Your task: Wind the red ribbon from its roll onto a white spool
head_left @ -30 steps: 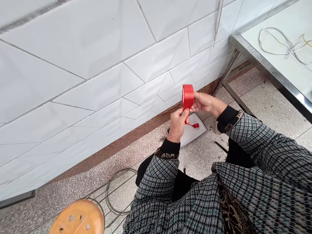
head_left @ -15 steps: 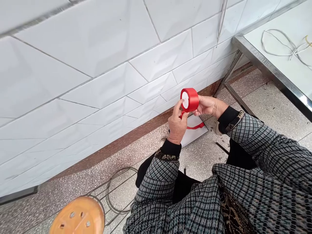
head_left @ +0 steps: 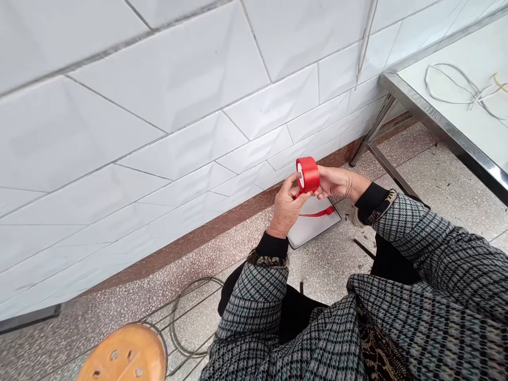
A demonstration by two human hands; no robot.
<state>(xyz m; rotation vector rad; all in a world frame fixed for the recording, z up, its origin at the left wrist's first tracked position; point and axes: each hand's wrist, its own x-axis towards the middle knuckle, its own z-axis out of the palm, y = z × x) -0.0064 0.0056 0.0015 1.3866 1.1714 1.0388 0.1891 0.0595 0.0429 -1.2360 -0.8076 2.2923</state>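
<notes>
Slightly right of the frame's centre, the left hand (head_left: 286, 209) has its fingers closed on the red roll (head_left: 309, 174), while the right hand (head_left: 336, 181) has half-curled fingers at the roll's right side, though I cannot tell whether they grip, and a red strip (head_left: 329, 211) lies below on a white panel (head_left: 307, 233).

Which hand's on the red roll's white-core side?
The left hand, its fingers by the visible white core of the red roll. The right hand is at the opposite side, where no core shows.
</notes>
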